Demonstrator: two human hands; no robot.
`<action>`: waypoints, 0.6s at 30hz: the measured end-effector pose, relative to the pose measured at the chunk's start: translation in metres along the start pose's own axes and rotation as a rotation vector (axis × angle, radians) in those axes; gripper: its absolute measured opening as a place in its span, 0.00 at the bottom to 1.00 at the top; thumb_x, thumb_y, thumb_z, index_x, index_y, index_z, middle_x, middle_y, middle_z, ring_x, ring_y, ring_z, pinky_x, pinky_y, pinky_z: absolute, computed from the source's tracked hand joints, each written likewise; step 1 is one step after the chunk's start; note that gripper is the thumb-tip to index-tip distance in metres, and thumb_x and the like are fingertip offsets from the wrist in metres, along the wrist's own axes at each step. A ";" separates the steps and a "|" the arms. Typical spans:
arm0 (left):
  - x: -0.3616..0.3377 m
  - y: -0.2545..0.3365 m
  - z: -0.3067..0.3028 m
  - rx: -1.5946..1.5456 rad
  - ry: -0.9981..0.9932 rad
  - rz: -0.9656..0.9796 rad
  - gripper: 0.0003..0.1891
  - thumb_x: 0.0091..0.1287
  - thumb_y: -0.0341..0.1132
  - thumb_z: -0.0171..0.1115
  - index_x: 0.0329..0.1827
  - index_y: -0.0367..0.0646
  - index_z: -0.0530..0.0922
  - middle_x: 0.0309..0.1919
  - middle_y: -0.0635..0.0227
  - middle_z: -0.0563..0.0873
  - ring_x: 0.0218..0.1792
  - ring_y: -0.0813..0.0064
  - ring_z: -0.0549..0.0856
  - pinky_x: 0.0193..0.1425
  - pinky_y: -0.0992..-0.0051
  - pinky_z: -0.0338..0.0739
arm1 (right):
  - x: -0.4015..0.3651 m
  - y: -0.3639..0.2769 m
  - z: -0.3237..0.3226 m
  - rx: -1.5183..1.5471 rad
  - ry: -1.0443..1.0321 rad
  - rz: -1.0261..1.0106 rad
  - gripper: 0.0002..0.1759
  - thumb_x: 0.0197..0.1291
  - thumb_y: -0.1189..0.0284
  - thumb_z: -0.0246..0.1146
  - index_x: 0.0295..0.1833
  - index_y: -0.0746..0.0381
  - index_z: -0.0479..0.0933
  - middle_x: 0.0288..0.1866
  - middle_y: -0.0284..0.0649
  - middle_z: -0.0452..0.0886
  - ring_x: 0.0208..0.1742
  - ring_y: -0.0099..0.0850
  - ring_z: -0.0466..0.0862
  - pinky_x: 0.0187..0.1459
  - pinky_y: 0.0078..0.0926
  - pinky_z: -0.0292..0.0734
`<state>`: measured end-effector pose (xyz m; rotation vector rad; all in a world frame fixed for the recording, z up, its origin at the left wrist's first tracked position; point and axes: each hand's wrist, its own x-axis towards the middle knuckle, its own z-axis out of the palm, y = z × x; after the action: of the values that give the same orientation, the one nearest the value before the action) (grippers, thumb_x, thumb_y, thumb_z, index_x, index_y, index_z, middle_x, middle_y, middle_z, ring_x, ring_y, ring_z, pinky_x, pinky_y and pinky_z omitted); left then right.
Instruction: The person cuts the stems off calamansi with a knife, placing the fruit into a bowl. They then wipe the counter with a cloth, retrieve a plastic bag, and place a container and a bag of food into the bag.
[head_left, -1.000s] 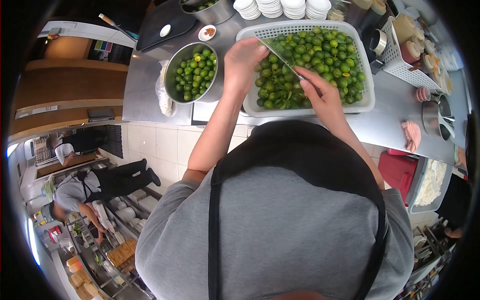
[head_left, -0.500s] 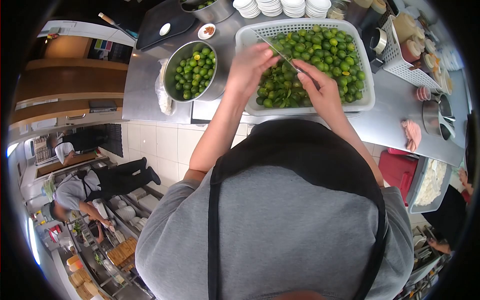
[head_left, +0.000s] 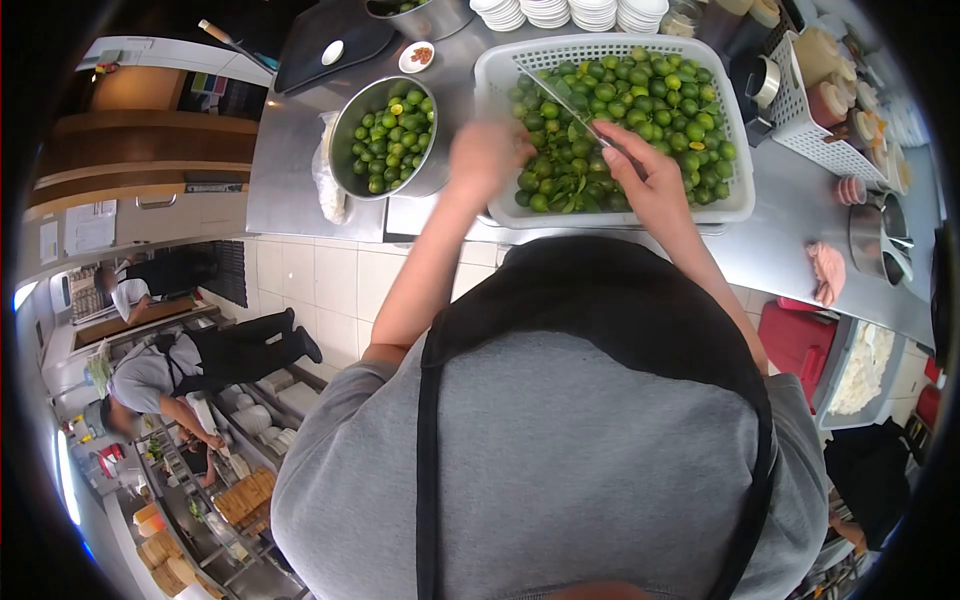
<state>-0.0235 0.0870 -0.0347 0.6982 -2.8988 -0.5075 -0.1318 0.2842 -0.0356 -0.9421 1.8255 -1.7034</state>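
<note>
A white perforated basket full of small green limes stands on the steel counter before me. My right hand is closed round the handle of a knife, whose thin blade points up and left over the limes. My left hand is at the basket's left edge, smeared by motion; its fingers and anything in them cannot be made out. To its left, a steel pot holds more limes, one showing a yellow cut face. Some leafy stems lie among the limes at the basket's near side.
Behind the basket are stacked white dishes. A small bowl of reddish bits and a black tray are at back left. Bottles stand in a white crate at right, near a pink cloth. Other people work at left.
My left hand has moved down and left, away from the knife blade towards the pot side. My right hand still holds the knife in nearly the same place.
</note>
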 end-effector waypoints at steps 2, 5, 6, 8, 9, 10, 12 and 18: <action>-0.004 0.034 0.005 0.113 -0.226 -0.029 0.09 0.51 0.36 0.64 0.30 0.39 0.81 0.31 0.54 0.83 0.34 0.57 0.83 0.40 0.64 0.76 | -0.001 0.000 -0.001 -0.032 -0.036 -0.053 0.18 0.64 0.72 0.55 0.59 0.62 0.71 0.52 0.32 0.77 0.40 0.15 0.72 0.41 0.12 0.68; 0.004 0.028 0.024 0.275 -0.340 -0.051 0.13 0.52 0.38 0.64 0.34 0.38 0.80 0.30 0.57 0.84 0.35 0.59 0.83 0.40 0.66 0.76 | -0.004 -0.004 -0.006 0.020 0.019 0.036 0.16 0.63 0.71 0.56 0.56 0.61 0.74 0.50 0.38 0.80 0.45 0.22 0.79 0.48 0.18 0.71; 0.007 0.019 0.020 -0.060 -0.238 -0.059 0.13 0.52 0.38 0.64 0.36 0.38 0.80 0.30 0.58 0.84 0.35 0.63 0.84 0.41 0.68 0.77 | -0.005 -0.003 -0.008 0.020 0.022 0.038 0.16 0.63 0.71 0.56 0.56 0.61 0.74 0.50 0.38 0.80 0.45 0.22 0.79 0.48 0.18 0.71; 0.017 -0.004 0.021 -0.750 -0.106 -0.089 0.14 0.57 0.33 0.62 0.45 0.36 0.79 0.35 0.58 0.85 0.39 0.71 0.84 0.46 0.74 0.77 | -0.003 0.001 -0.011 -0.014 0.056 0.023 0.16 0.64 0.71 0.56 0.56 0.60 0.74 0.47 0.35 0.81 0.40 0.19 0.77 0.44 0.16 0.71; 0.017 -0.002 0.012 -0.747 -0.104 -0.092 0.14 0.57 0.33 0.62 0.45 0.36 0.79 0.35 0.58 0.85 0.39 0.71 0.84 0.46 0.74 0.77 | -0.002 -0.002 -0.010 -0.011 0.053 0.021 0.16 0.64 0.71 0.56 0.56 0.60 0.74 0.47 0.35 0.81 0.40 0.19 0.77 0.44 0.16 0.71; 0.019 0.004 -0.002 -1.119 -0.108 -0.144 0.14 0.60 0.29 0.59 0.48 0.34 0.77 0.39 0.58 0.83 0.41 0.68 0.84 0.48 0.74 0.78 | -0.002 -0.007 -0.012 0.019 0.033 0.119 0.16 0.64 0.71 0.55 0.57 0.60 0.73 0.45 0.34 0.81 0.38 0.17 0.76 0.41 0.15 0.70; 0.020 0.004 -0.011 -1.593 -0.118 -0.149 0.16 0.62 0.24 0.55 0.54 0.31 0.72 0.46 0.52 0.80 0.47 0.62 0.82 0.54 0.74 0.78 | -0.001 -0.011 -0.010 0.050 0.012 0.214 0.16 0.64 0.71 0.55 0.57 0.59 0.73 0.42 0.32 0.81 0.36 0.16 0.74 0.39 0.13 0.70; 0.014 0.015 -0.012 -1.618 0.005 -0.179 0.14 0.61 0.22 0.57 0.51 0.34 0.74 0.44 0.57 0.80 0.48 0.64 0.81 0.57 0.71 0.77 | -0.003 -0.009 0.001 0.092 -0.029 0.096 0.16 0.64 0.72 0.54 0.57 0.61 0.73 0.45 0.31 0.79 0.35 0.16 0.72 0.39 0.15 0.70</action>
<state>-0.0396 0.0897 -0.0182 0.5403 -1.4499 -2.2710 -0.1273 0.2861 -0.0274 -0.8245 1.7298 -1.6908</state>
